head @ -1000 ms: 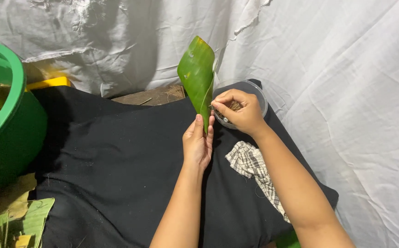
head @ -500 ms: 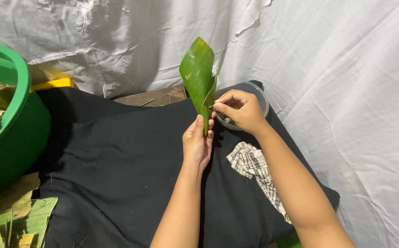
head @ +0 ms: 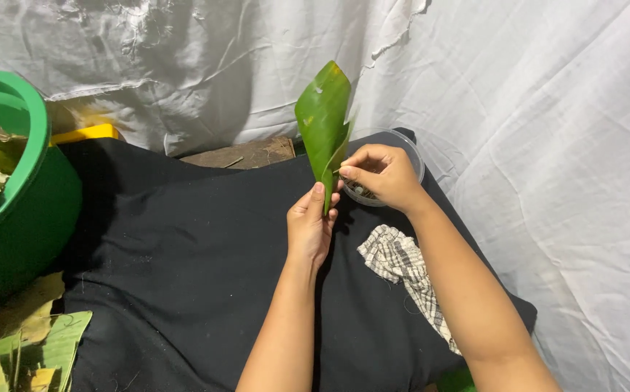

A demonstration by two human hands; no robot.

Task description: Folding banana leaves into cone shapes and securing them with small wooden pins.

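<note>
A green leaf folded into a cone points upward above a black cloth. My left hand grips the cone's narrow lower tip. My right hand pinches the leaf's overlapping edge on the right side, fingers closed on the fold. Just behind my right hand sits a clear round plastic container with small dark bits inside, partly hidden by the hand.
A checked cloth lies on the black cloth under my right forearm. A large green tub holding leaves stands at the left, with more leaf pieces below it. White sheeting hangs behind and to the right.
Both hands keep hold of the leaf cone. It has shifted very slightly to the right and my right fingers have moved a little along the fold.
</note>
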